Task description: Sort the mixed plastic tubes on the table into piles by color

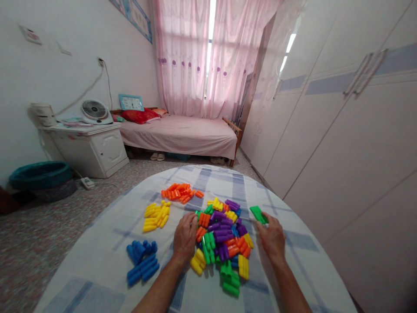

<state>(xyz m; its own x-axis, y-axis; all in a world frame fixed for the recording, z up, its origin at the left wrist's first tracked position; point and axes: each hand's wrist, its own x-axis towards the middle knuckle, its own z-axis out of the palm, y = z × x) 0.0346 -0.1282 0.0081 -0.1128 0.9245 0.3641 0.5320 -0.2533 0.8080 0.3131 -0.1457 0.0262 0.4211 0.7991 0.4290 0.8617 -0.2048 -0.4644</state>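
Note:
A mixed pile of plastic building blocks [223,234] in purple, green, orange, yellow and blue lies on the table in front of me. My left hand [185,237] is at the pile's left edge, its fingers curled against the blocks; what they hold, if anything, is hidden. To the right of the pile, my right hand [272,237] grips the near end of a green building block [257,213] between thumb and fingers, low over the cloth. Sorted by colour on the left are orange blocks [178,192], yellow blocks [157,216] and blue blocks [142,263].
A checked cloth [107,265] covers the rounded table. Beyond it stands a bed [182,132] before pink curtains. A white cabinet [109,150] with a fan [94,109] and a teal-rimmed bin [42,176] are at left; a tall wardrobe [325,143] lines the right.

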